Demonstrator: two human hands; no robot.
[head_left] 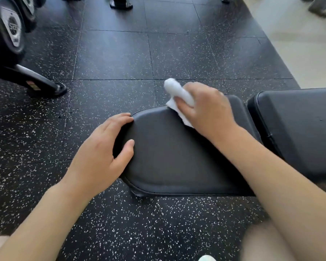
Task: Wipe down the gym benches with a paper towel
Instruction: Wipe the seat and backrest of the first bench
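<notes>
While my left hand (pixel 102 146) cups the rounded end of the seat pad (pixel 177 153), fingers curled over its far-left edge and thumb lying on top, my right hand (pixel 205 108) grips a crumpled white towel (pixel 177 93) against the pad's far edge. The towel is bunched under my fingers; one wad sticks up past my knuckles and a flatter corner lies on the black vinyl just below my hand. My two hands are well apart, each on its own side of the pad, with my right forearm crossing over the pad's right part.

The pad is black, smooth and slightly glossy, with a seam running round its near rim. Just to its right, across a narrow gap, is a second black pad (pixel 299 129), the backrest of the same bench.

Below everything is a dark rubber floor (pixel 120 53) speckled with white, laid in square tiles. At the upper left stand dumbbells (pixel 9 29) on a rack whose black foot (pixel 45 85) rests on the floor. At the top right the rubber gives way to pale flooring (pixel 299 44).
</notes>
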